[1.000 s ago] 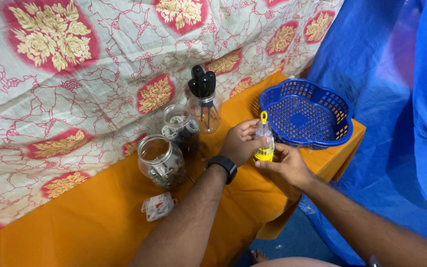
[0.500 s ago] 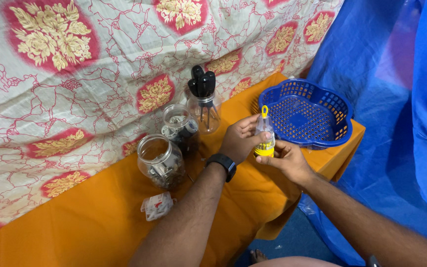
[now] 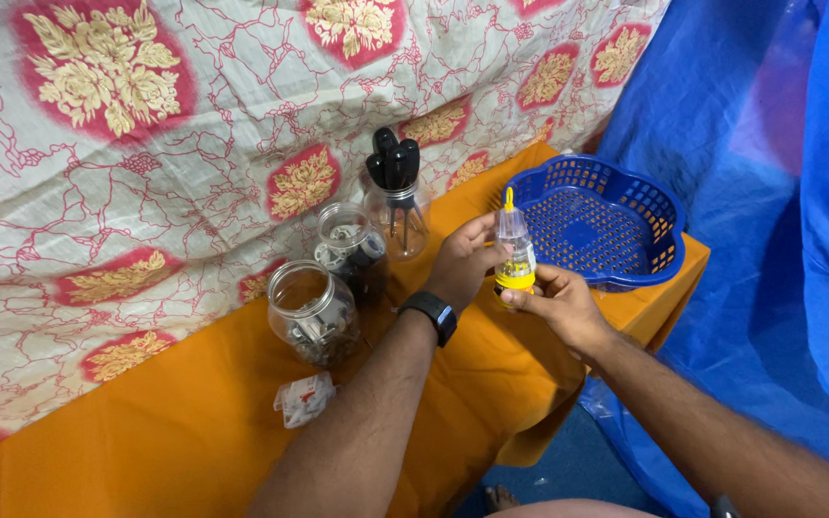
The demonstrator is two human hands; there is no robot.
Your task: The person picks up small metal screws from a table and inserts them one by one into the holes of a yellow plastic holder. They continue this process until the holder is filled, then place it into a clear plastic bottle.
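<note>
Head view. I hold a small clear bottle with a yellow nozzle and yellow base (image 3: 513, 251) upright between both hands, above the orange table (image 3: 146, 451), probably to keep its tip up. My left hand (image 3: 460, 264) curls its fingers onto the bottle's upper body; my right hand (image 3: 556, 299) pinches the yellow base from below. Beyond my right fingers lies a blue basket (image 3: 650, 206); left of my left fingers stand three glass jars (image 3: 314, 312).

Clear bottle (image 3: 514, 251) with yellow tip and base; black watch (image 3: 431, 313). Blue perforated basket (image 3: 659, 217) on orange tablecloth (image 3: 107, 451). White backdrop cloth (image 3: 194, 144) with red-gold floral medallions and red vein lines; blue tarp (image 3: 769, 192).
</note>
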